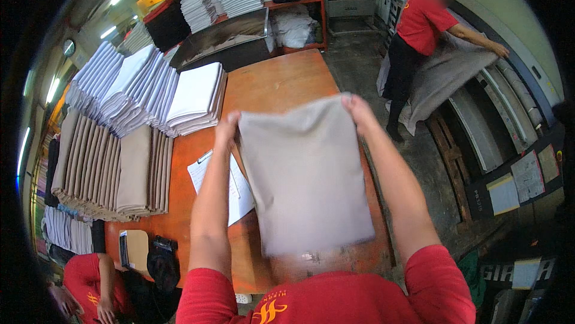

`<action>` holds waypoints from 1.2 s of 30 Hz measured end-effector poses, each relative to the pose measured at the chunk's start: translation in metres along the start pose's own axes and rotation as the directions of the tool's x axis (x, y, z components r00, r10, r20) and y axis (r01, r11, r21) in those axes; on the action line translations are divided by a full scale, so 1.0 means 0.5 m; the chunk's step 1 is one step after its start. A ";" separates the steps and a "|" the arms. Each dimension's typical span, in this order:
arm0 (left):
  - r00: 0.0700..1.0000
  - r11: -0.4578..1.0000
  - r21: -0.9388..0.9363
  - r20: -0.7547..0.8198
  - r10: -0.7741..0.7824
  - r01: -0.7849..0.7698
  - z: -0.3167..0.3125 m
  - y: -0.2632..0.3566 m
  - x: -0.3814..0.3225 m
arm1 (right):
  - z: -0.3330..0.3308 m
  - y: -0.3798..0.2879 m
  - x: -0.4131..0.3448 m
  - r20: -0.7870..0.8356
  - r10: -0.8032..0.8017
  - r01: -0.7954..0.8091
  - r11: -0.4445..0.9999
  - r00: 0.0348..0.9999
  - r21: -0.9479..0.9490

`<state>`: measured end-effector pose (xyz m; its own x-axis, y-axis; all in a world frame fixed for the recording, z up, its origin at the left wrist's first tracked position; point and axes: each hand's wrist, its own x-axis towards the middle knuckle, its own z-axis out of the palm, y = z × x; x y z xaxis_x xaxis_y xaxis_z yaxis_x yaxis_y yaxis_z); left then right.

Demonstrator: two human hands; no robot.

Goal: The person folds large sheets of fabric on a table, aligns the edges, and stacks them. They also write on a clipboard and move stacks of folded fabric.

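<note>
A beige folded cloth (310, 180) is stretched between my two hands above the orange wooden table (278, 77). My left hand (229, 128) grips its upper left corner, and my right hand (358, 113) pinches the upper right corner. The cloth's top edge sags a little, and its lower part is blurred. Beside my left forearm, partly hidden by it, a clipboard with handwritten paper (238, 189) lies on the table. Folded white cloths (195, 97) are stacked beyond my left hand. Further left, folded brown cloths (134, 167) stand in tight rows.
A co-worker (422, 27) at the upper right spreads a large grey cloth (435, 77) by a machine with rollers (485, 117). Another person (96, 283) is at the lower left, near a black bag (162, 261). A metal bin (220, 45) and a loaded shelf (321, 23) stand beyond the table.
</note>
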<state>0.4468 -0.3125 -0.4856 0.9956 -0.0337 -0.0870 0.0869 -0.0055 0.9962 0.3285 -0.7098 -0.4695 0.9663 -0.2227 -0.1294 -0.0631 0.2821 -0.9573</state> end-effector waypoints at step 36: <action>0.976 0.855 0.472 0.082 0.200 -0.215 -0.145 -0.247 -0.879 | -0.104 0.297 -0.889 -0.365 -0.080 0.139 0.981 0.927 0.138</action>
<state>0.0007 -0.2246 -0.5700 0.9867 -0.1156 0.1144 -0.1557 -0.4695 0.8691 -0.1232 -0.6173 -0.5677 0.8099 -0.5701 -0.1379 0.1065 0.3741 -0.9212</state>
